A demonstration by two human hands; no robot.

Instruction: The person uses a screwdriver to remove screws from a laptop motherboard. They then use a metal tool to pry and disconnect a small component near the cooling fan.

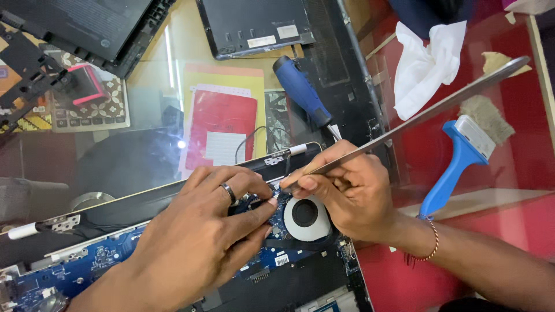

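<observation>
So the opened laptop is laid out along the table's near edge, blue board exposed, and the long metal tweezers are pinched shut-tight in the right hand, tip pressed down just beside the round fan. The left hand is curled over the board with its fingers closed on something small there, can't tell what. A blue-handled screwdriver, a blue brush and a white cloth are scattered toward the far right corner.

Two small white rectangular labels are sitting on the black laptop cover at upper centre; a white label is lying on the red folder mid-frame; a tiny white barcode sticker is showing on the blue board at the bottom
</observation>
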